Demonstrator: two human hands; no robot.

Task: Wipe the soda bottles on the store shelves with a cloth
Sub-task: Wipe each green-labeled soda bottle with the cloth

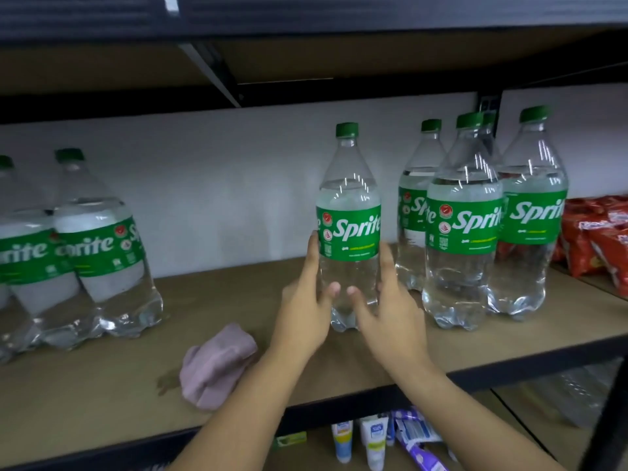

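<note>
Seven Sprite bottles; one cloth; two hands.

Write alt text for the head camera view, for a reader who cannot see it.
Both hands, the left hand and the right hand, touch a lone upright Sprite bottle standing on a wooden store shelf. A crumpled pink cloth lies on the shelf to the left, unheld. More Sprite bottles stand on either side.

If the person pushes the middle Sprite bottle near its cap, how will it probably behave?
The middle Sprite bottle looks full almost to its shoulder, so it is probably heavy for its size. It is tall on a narrow base, so a high push may tip it. Its smooth clear plastic may be slippery; the left hand and right hand flank it low.
</note>
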